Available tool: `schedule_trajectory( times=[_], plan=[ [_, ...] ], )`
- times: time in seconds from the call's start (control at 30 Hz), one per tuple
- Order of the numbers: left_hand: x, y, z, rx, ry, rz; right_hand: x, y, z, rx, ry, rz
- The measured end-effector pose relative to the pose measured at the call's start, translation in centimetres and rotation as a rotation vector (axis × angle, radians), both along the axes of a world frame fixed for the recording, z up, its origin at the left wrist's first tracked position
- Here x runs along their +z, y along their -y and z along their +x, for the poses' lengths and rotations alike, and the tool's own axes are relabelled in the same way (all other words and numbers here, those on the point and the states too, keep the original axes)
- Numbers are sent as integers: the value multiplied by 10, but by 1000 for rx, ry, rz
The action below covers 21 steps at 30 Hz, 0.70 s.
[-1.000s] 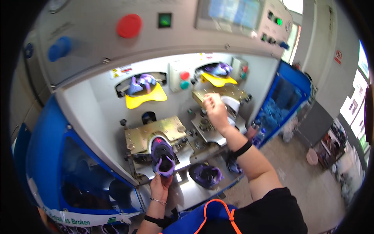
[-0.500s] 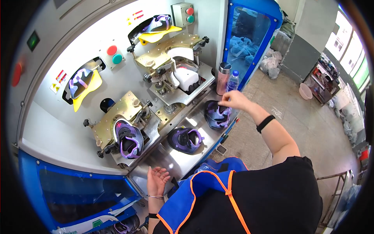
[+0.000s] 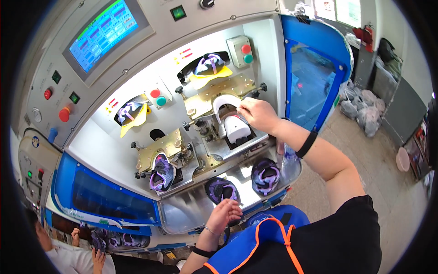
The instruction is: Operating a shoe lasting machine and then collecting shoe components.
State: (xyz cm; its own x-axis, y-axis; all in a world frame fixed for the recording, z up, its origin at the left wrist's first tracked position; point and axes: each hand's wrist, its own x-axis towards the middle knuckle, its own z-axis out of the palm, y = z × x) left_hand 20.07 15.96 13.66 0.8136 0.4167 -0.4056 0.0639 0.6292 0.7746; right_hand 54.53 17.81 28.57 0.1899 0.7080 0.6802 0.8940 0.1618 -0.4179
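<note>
My right hand point(image 3: 258, 114) reaches into the machine's right station. Its fingertips are pinched together at the edge of a white horseshoe-shaped pad point(image 3: 224, 103), above a white shoe-shaped mould point(image 3: 237, 130). Whatever lies between the fingertips is too small to name. My left hand point(image 3: 223, 215), loosely curled and holding nothing visible, is in front of a black and purple shoe upper point(image 3: 221, 188) on the metal ledge point(image 3: 180, 214). A second such shoe upper point(image 3: 265, 177) lies to its right. Another shoe upper point(image 3: 162, 173) sits in the left station under a brass-coloured plate point(image 3: 159, 147).
Two further uppers with yellow flaps, one left point(image 3: 131, 114) and one right point(image 3: 210, 67), sit in back-wall openings. Red and green buttons point(image 3: 158, 97) flank them. A bottle point(image 3: 289, 160) stands at the ledge's right end. At lower left, another person's hands point(image 3: 97, 258) are near shoe uppers.
My right hand has moved from the ledge's right-hand upper to the right station's white pad. My left hand has come nearer the middle upper, its fingers more curled. The view has shifted, showing the screen.
</note>
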Motion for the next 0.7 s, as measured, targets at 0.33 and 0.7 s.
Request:
schedule_trajectory(
  times=[0.33, 0.7],
  plan=[
    [26, 62, -30, 327, -133, 32, 73, -135, 46, -170, 44, 97],
    [20, 14, 1, 157, -72, 46, 55, -107, 12, 47, -14, 32]
  ],
)
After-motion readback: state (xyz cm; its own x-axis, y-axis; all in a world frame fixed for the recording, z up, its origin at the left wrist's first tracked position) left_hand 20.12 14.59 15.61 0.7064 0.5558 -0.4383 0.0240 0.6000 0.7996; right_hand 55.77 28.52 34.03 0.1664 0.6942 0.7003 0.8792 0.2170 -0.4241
